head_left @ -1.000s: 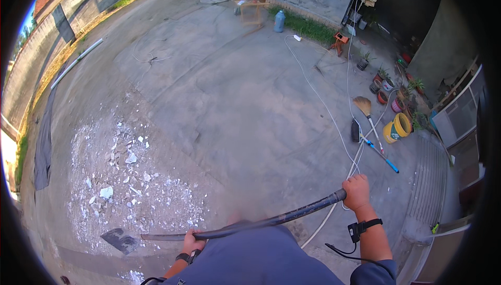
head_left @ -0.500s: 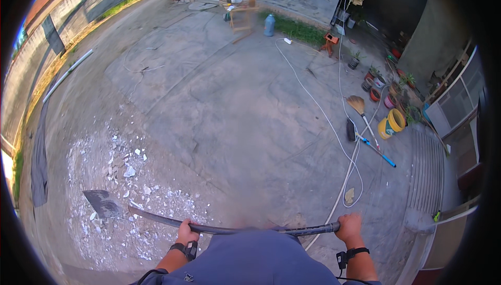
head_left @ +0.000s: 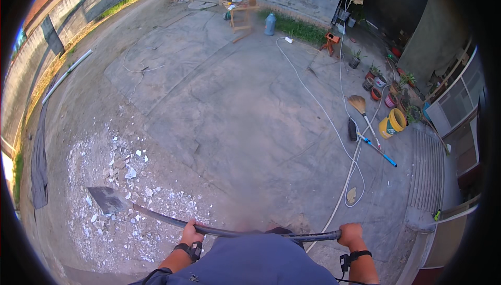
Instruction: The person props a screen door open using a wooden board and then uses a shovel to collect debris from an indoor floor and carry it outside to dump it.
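A long-handled shovel (head_left: 166,218) lies across the front of my body, its flat grey blade (head_left: 107,199) out to the left. My left hand (head_left: 192,233) is wrapped round the dark shaft partway along. Around the handle's right end my right hand (head_left: 350,233) is closed. Beneath and about the blade, white broken rubble (head_left: 130,173) is scattered over the dirt in flakes and small lumps. Whether the blade touches the ground I cannot tell.
To the right lie a straw broom (head_left: 358,104), a blue-handled brush (head_left: 385,157) and a yellow bucket (head_left: 392,123) beside potted plants. A white cable (head_left: 319,107) and a hose (head_left: 342,201) cross the concrete. A white pipe (head_left: 68,76) lies far left.
The shovel's blade has shifted slightly right and up over the rubble, and both hands have moved a little to the right with the handle.
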`<state>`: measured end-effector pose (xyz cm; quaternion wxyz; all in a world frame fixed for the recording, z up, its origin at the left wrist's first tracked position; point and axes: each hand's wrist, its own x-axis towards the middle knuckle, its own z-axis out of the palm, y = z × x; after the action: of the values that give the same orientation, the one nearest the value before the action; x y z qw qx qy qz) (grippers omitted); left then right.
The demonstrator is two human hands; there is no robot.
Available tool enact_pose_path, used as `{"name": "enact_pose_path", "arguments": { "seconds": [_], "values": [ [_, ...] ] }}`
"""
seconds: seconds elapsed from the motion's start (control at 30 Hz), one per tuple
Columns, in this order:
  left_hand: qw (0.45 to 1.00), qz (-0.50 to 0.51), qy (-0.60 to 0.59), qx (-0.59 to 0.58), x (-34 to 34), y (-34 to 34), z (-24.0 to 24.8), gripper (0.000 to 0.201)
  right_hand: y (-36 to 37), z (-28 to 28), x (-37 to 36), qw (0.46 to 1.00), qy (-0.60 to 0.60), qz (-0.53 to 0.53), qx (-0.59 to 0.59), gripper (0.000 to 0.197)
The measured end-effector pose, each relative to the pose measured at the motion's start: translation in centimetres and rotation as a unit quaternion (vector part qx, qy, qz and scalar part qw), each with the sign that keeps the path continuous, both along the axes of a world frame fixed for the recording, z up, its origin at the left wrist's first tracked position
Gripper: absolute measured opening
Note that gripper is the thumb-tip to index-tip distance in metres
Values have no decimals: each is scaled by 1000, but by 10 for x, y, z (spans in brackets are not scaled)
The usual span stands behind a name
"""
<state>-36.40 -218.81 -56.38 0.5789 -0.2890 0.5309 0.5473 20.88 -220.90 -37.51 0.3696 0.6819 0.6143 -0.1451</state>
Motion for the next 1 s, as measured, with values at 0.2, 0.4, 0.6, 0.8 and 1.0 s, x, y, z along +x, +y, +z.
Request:
{"name": "enact_pose_path", "arguments": {
  "seconds": [0.2, 0.4, 0.6, 0.8, 1.0],
  "values": [
    [1000, 9, -5, -28, -2, -15, -11, 17, 4, -1, 6, 998, 7, 22, 52, 18],
    [999, -8, 9, -43, 1, -28, 4, 18, 5, 1, 5, 998, 11, 24, 55, 17],
    [997, -14, 14, -79, 6, -39, -4, 19, -10, -7, 20, 998, 33, 13, 56, 15],
    [997, -64, 32, -30, 32, -41, 10, 19, -52, -22, 56, 995, 55, -46, 68, 13],
    [992, -95, 64, -61, 96, -23, 36, 19, -105, -34, 113, 990, 76, -86, 85, 12]
  ]
}}
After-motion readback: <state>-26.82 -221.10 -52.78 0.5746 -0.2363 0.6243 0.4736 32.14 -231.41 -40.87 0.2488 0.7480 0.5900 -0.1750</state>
